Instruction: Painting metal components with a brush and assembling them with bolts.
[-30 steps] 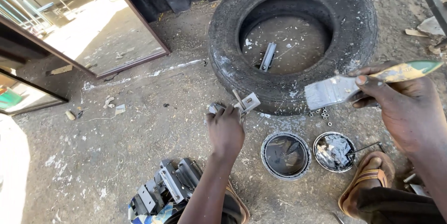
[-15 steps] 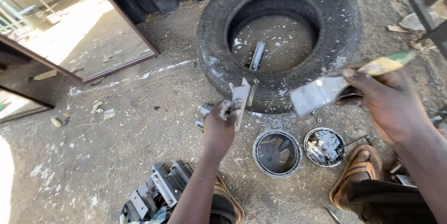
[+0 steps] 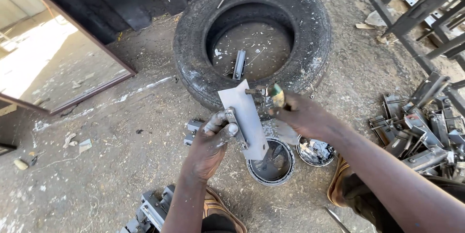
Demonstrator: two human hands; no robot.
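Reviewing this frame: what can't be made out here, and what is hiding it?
Head view only:
- Brush bristles: hidden behind the grey metal plate held in the left hand; only the handle shows in the right hand.
- Paint tin: contents partly covered by the plate.
- Second tin: part hidden by the right forearm.
- Metal parts pile: cut off by the right edge.

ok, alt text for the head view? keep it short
Seen from above, the left hand holds a flat grey metal plate over a paint tin while the right hand holds a paintbrush against it. An old tyre lies on the dirt behind.
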